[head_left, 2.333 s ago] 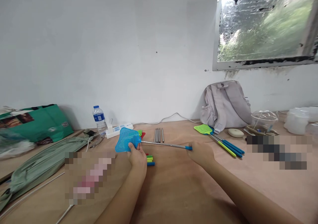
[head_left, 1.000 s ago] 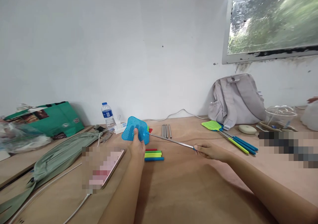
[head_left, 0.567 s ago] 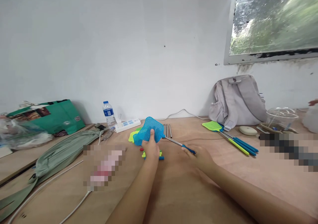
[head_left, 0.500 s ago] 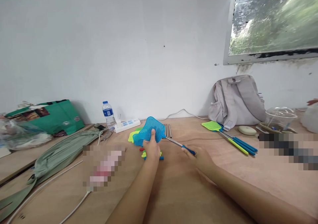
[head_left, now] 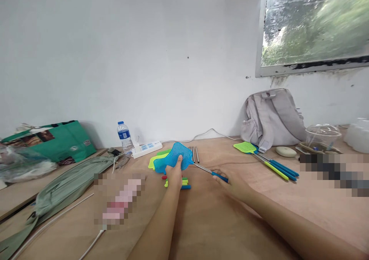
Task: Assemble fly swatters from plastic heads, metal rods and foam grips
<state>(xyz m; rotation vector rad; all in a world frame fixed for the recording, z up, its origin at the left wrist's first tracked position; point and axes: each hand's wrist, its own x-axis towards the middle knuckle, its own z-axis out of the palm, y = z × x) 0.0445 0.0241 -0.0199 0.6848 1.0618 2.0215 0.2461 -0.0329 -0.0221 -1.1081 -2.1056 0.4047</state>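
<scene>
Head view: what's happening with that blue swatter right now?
A person holds a blue fly swatter above the wooden table: the left hand grips its mesh head, the right hand its blue handle end. Loose coloured handles and metal rods lie nearby; finished swatters lie by the backpack.

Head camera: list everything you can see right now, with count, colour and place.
blue fly swatter: 1, blue mesh head on a metal rod with a blue grip, held over the table middle
loose swatter heads: count unclear, green, behind the blue head
short grips: several, red, green, yellow, blue, under the left hand
metal rods: about 4, silver, mid table
finished swatters: about 3, green head on top, by the backpack
backpack: 1, pale grey, against the wall
water bottle: 1, clear, blue label
power strip: 1, white
green bag: 1, far left
table: 1, wooden
left hand: holds the mesh head
right hand: holds the blue grip
</scene>
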